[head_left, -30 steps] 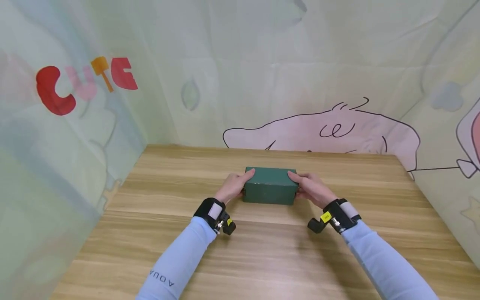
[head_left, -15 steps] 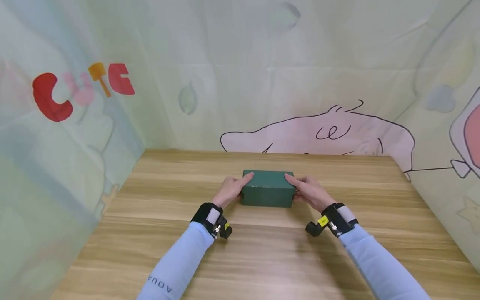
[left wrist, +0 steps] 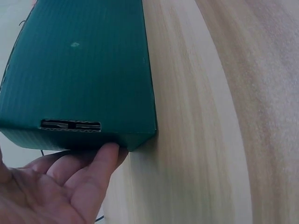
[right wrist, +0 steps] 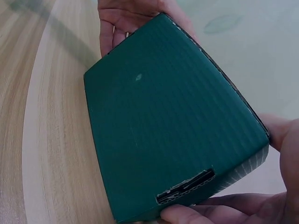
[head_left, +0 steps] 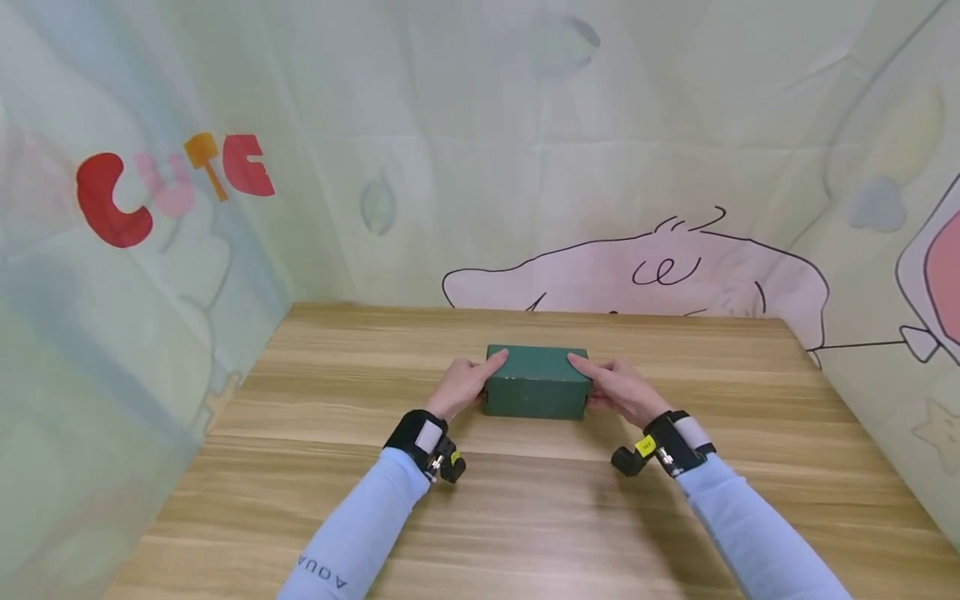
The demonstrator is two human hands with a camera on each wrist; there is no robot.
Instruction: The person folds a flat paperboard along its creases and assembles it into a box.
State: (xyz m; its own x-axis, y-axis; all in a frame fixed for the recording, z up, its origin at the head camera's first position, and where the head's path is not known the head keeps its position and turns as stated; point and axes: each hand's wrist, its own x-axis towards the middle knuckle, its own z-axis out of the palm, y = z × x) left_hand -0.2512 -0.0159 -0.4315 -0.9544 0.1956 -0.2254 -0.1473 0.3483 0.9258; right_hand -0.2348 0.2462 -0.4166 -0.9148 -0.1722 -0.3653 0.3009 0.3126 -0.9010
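A closed green cardboard box (head_left: 536, 398) with slightly worn edges is on the wooden table, its long side toward me. My left hand (head_left: 459, 386) grips its left end, thumb on the top edge and fingers at the end face. At the opposite end my right hand (head_left: 624, 390) holds it the same way. In the left wrist view, the fingers of my left hand (left wrist: 70, 182) lie against the box's end, beside a narrow slot (left wrist: 70, 125). The right wrist view shows a similar slot (right wrist: 184, 187) near my right fingers, with the left hand (right wrist: 135, 18) at the far end.
The wooden table (head_left: 510, 517) reaches back to a pale printed cloth wall (head_left: 480, 167). More of this cloth stands along the left and right sides. Each wrist carries a black strap with a small camera, such as the right one (head_left: 632, 460).
The head view has tilted slightly, so the whole scene sits a little lower. Both hands keep the same hold, and the box stays in place on the table.
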